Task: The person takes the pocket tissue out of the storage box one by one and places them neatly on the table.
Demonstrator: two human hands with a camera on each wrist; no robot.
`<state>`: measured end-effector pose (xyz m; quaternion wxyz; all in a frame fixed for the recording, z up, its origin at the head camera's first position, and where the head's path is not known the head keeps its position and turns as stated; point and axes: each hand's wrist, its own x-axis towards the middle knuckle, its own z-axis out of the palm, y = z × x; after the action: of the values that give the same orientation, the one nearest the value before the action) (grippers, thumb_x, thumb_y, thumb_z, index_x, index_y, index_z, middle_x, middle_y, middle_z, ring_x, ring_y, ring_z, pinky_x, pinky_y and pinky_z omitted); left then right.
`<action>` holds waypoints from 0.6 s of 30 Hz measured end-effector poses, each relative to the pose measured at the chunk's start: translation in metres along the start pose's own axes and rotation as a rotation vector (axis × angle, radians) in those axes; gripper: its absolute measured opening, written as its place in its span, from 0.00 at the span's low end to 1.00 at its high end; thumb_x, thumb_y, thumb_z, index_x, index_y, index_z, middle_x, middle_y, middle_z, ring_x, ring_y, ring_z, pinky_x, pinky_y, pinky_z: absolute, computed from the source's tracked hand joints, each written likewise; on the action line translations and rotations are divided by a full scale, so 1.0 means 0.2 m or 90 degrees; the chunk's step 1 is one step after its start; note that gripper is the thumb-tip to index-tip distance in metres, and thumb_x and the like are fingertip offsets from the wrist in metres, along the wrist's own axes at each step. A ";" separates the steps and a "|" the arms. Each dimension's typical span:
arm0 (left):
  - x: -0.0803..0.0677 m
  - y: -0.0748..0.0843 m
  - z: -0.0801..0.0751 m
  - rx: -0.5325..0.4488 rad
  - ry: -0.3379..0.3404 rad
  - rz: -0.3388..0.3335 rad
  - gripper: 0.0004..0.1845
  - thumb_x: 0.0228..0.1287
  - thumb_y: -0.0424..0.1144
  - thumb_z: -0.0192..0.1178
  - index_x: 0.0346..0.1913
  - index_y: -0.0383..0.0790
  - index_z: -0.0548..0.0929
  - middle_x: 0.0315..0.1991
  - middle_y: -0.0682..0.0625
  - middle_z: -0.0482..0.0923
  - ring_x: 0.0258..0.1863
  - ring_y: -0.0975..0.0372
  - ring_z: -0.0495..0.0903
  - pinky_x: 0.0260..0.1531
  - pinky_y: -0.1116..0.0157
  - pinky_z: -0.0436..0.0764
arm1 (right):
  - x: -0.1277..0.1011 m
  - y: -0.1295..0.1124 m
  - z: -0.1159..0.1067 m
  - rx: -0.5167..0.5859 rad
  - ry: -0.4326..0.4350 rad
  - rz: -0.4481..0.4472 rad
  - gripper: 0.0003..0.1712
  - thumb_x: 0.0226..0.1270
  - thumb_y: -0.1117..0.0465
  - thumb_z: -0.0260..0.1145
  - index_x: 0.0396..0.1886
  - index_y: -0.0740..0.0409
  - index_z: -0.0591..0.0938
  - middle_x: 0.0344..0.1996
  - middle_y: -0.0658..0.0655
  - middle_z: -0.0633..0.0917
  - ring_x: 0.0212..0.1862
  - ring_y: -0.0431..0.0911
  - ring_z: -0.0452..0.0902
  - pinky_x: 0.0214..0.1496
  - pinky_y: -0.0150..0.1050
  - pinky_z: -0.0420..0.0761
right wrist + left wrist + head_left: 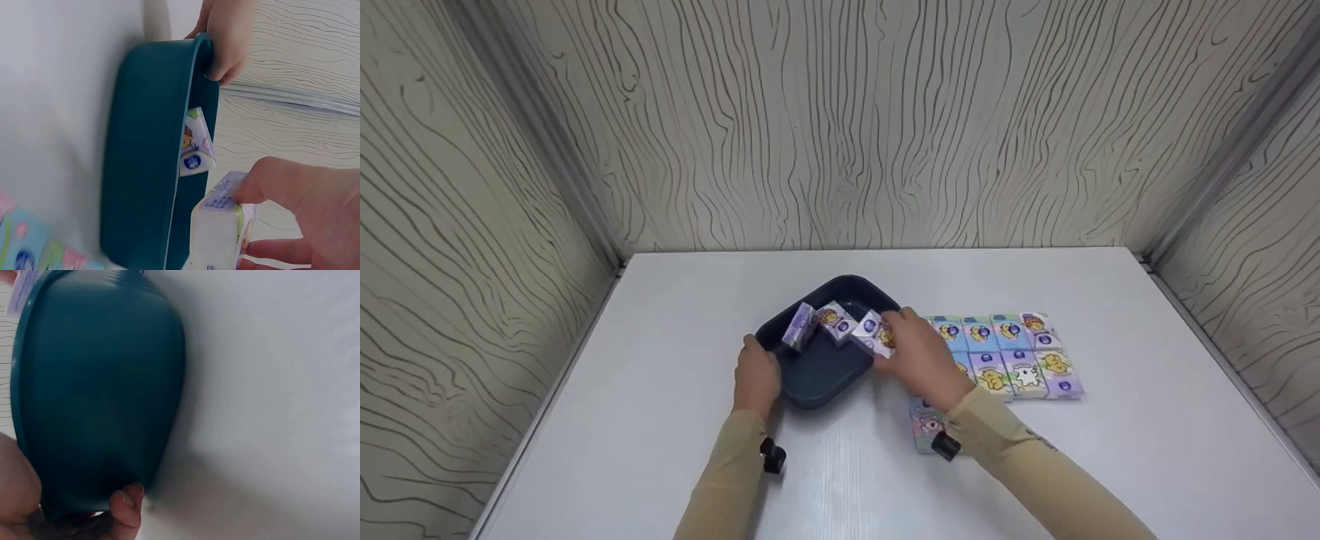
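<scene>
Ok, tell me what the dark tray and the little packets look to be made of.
Tray: looks like moulded plastic, dark teal with a matte finish; its walls are smooth, rounded and seamless, with a thin rim that the left hand grips. Packets: probably soft printed plastic film; the one held by the right hand shows a slight sheen and cartoon print.

A white table (660, 420) fills the scene, boxed in by wood-grain panels (840, 120) on the left, far and right sides. Right of centre lie two rows of colourful tissue packs (1012, 352) — a further pack (924, 424) sits nearer, apparently pink, mostly hidden.
</scene>
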<state>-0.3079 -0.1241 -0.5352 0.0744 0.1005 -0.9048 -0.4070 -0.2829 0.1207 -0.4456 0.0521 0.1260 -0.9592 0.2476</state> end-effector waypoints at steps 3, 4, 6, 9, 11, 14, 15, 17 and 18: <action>0.00 0.00 0.01 -0.001 0.006 0.005 0.25 0.68 0.30 0.45 0.64 0.18 0.58 0.51 0.24 0.72 0.51 0.37 0.74 0.50 0.46 0.73 | -0.09 0.09 -0.07 0.014 -0.017 0.034 0.39 0.51 0.57 0.75 0.63 0.62 0.72 0.49 0.58 0.76 0.46 0.48 0.74 0.50 0.45 0.77; 0.00 0.00 0.01 0.000 0.010 0.007 0.25 0.68 0.30 0.45 0.63 0.18 0.58 0.50 0.24 0.72 0.51 0.37 0.75 0.50 0.46 0.74 | -0.13 0.13 -0.08 0.014 -0.023 0.045 0.39 0.53 0.57 0.74 0.64 0.62 0.72 0.51 0.58 0.76 0.49 0.49 0.74 0.53 0.46 0.76; 0.00 0.00 0.01 0.000 0.013 0.010 0.24 0.68 0.30 0.45 0.63 0.17 0.59 0.49 0.25 0.73 0.50 0.37 0.75 0.49 0.46 0.74 | -0.20 0.20 -0.11 0.005 -0.032 0.061 0.40 0.54 0.56 0.74 0.65 0.63 0.70 0.56 0.62 0.74 0.54 0.53 0.73 0.57 0.50 0.74; -0.01 0.00 0.01 0.004 0.013 0.015 0.24 0.69 0.30 0.45 0.63 0.17 0.59 0.49 0.25 0.73 0.50 0.37 0.75 0.49 0.46 0.74 | -0.30 0.31 -0.13 -0.012 -0.038 0.086 0.40 0.55 0.57 0.73 0.65 0.66 0.69 0.59 0.65 0.72 0.58 0.58 0.71 0.59 0.54 0.72; -0.01 0.00 0.00 0.004 0.011 0.015 0.24 0.69 0.31 0.45 0.63 0.18 0.59 0.49 0.25 0.73 0.50 0.37 0.75 0.49 0.46 0.74 | -0.36 0.37 -0.13 -0.022 -0.036 0.101 0.40 0.55 0.58 0.74 0.65 0.67 0.69 0.58 0.66 0.72 0.58 0.59 0.71 0.59 0.55 0.72; 0.00 0.00 0.00 0.002 0.004 0.018 0.25 0.69 0.31 0.44 0.63 0.17 0.58 0.50 0.24 0.72 0.50 0.37 0.75 0.50 0.46 0.74 | -0.43 0.46 -0.14 -0.034 -0.035 0.123 0.40 0.53 0.58 0.75 0.64 0.68 0.70 0.56 0.66 0.74 0.56 0.60 0.72 0.57 0.55 0.73; 0.00 0.00 0.00 0.002 0.003 0.018 0.25 0.69 0.31 0.44 0.63 0.17 0.58 0.50 0.24 0.72 0.51 0.37 0.74 0.50 0.46 0.74 | -0.46 0.49 -0.15 -0.040 -0.034 0.129 0.40 0.53 0.58 0.75 0.63 0.69 0.70 0.55 0.66 0.74 0.55 0.59 0.73 0.57 0.54 0.74; -0.01 0.00 0.00 0.004 0.000 0.016 0.25 0.69 0.31 0.44 0.63 0.17 0.57 0.50 0.23 0.71 0.51 0.36 0.74 0.51 0.45 0.73 | -0.50 0.54 -0.16 -0.051 -0.034 0.142 0.40 0.52 0.57 0.75 0.62 0.70 0.70 0.52 0.66 0.75 0.52 0.58 0.75 0.54 0.53 0.76; -0.01 0.00 0.00 0.006 0.000 0.017 0.25 0.69 0.31 0.44 0.64 0.16 0.57 0.50 0.23 0.71 0.51 0.36 0.74 0.50 0.45 0.73 | -0.52 0.56 -0.17 -0.056 -0.033 0.148 0.40 0.52 0.57 0.75 0.62 0.70 0.70 0.50 0.65 0.76 0.49 0.56 0.76 0.51 0.51 0.77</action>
<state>-0.3067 -0.1244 -0.5355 0.0794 0.0886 -0.9079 -0.4019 -0.2123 0.2541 -0.4841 0.0033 0.0179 -0.9783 0.2063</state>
